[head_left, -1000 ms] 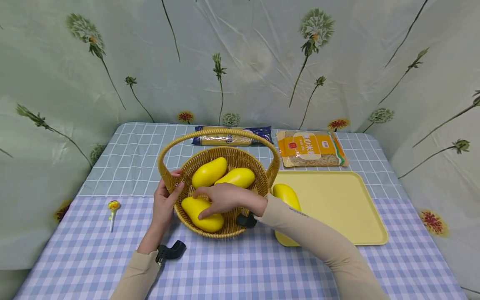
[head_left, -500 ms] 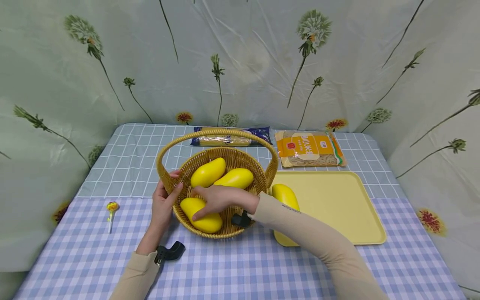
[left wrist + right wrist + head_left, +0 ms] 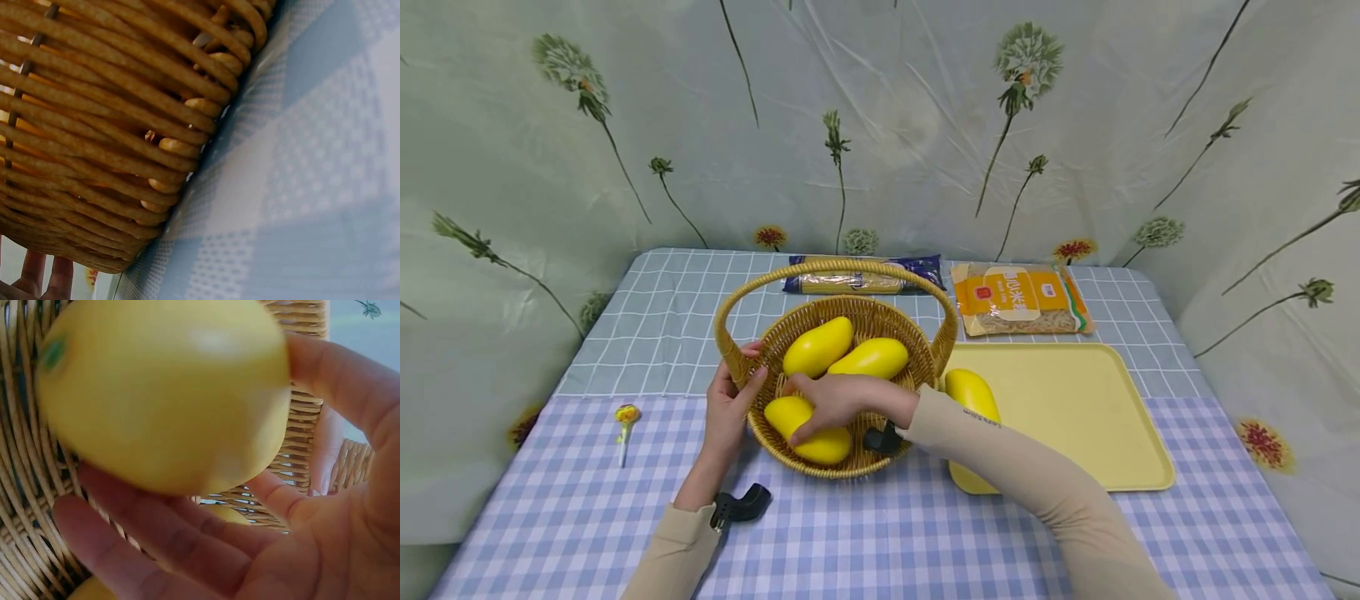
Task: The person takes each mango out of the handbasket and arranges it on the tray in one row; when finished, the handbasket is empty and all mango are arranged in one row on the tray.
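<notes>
A round wicker basket (image 3: 868, 312) with an arched handle (image 3: 835, 266) stands mid-table, holding three yellow mangoes. My left hand (image 3: 727, 412) grips its left side at the handle's base, thumb inside the rim; some left fingers (image 3: 61, 278) show beyond the weave in the left wrist view. Reaching into the basket, my right hand (image 3: 835, 400) holds the front mango (image 3: 827, 447) between thumb and fingers. In the right wrist view this mango (image 3: 169, 394) shows a green stem end. The back-left mango (image 3: 817, 346) and back-right mango (image 3: 872, 358) lie behind it.
Right of the basket, a yellow tray (image 3: 1060, 425) bears another mango (image 3: 972, 393), partly hidden by my right sleeve. Behind are a blue-ended pasta pack (image 3: 865, 283) and an orange food bag (image 3: 1022, 300). A lollipop (image 3: 626, 425) lies at the left.
My right hand has shifted slightly left, and its thumb and fingers close in on the front mango, which has moved slightly right. My left hand stays on the basket.
</notes>
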`<action>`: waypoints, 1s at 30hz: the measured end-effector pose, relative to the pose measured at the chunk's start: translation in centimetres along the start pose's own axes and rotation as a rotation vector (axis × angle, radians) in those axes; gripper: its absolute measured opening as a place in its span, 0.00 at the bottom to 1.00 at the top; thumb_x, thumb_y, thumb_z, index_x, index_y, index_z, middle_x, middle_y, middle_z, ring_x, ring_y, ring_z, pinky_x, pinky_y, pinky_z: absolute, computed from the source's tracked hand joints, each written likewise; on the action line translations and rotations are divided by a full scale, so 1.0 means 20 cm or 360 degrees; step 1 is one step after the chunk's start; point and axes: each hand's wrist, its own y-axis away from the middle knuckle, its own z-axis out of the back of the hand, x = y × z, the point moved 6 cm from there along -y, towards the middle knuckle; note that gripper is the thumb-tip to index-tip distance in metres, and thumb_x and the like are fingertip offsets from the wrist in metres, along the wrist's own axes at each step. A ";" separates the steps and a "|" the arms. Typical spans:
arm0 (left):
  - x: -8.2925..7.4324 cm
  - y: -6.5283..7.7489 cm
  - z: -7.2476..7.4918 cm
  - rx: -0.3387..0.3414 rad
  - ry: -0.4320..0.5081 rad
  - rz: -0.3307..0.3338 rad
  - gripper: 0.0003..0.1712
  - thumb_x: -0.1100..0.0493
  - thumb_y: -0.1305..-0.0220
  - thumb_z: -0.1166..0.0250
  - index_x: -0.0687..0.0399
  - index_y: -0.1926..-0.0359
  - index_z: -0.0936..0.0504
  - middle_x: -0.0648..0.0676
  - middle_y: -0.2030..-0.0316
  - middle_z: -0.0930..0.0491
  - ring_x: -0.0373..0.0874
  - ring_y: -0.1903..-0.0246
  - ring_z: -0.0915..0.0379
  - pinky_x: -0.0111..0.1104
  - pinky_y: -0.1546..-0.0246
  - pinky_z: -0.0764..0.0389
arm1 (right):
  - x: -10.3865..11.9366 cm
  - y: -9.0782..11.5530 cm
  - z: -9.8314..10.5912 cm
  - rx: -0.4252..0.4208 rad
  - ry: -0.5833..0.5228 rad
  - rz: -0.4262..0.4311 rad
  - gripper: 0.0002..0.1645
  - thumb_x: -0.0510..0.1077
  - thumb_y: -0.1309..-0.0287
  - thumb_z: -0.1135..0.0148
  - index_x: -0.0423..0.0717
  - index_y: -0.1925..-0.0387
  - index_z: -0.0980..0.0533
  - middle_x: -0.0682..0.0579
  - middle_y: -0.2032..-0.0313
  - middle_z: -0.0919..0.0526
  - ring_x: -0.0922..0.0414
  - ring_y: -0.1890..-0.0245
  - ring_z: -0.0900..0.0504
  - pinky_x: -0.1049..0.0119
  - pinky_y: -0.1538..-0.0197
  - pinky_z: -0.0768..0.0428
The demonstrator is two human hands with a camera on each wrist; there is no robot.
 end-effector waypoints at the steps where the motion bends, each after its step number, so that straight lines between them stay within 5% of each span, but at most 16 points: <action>1: 0.00 0.00 0.00 0.0000 -0.0001 0.0001 0.17 0.70 0.34 0.44 0.76 0.48 0.34 0.63 0.42 0.31 0.50 0.40 0.37 0.30 0.41 0.35 | 0.00 0.00 0.00 -0.0002 0.0011 -0.0001 0.41 0.57 0.45 0.34 0.52 0.36 0.41 0.45 0.50 0.23 0.59 0.58 0.26 0.67 0.53 0.29; 12: 0.01 0.00 0.00 0.0008 -0.0001 0.0009 0.17 0.69 0.33 0.43 0.76 0.47 0.34 0.64 0.41 0.31 0.49 0.40 0.37 0.30 0.41 0.35 | -0.04 0.02 0.00 0.0056 0.0061 -0.0033 0.41 0.54 0.47 0.31 0.50 0.37 0.42 0.52 0.63 0.22 0.59 0.66 0.25 0.69 0.60 0.28; 23: 0.01 0.00 0.00 -0.0003 0.0004 0.0018 0.17 0.69 0.33 0.43 0.76 0.48 0.35 0.62 0.41 0.30 0.48 0.40 0.37 0.30 0.41 0.35 | -0.07 0.04 0.03 0.0032 0.0094 -0.0034 0.39 0.54 0.51 0.28 0.56 0.40 0.37 0.51 0.58 0.22 0.58 0.63 0.25 0.67 0.59 0.28; 30: 0.02 0.00 0.00 0.0005 0.0021 0.0008 0.18 0.69 0.33 0.43 0.76 0.48 0.35 0.62 0.42 0.30 0.49 0.40 0.37 0.30 0.40 0.36 | -0.05 0.09 0.08 -0.0089 0.0078 0.0091 0.38 0.56 0.51 0.29 0.56 0.41 0.37 0.53 0.59 0.23 0.57 0.63 0.26 0.67 0.58 0.28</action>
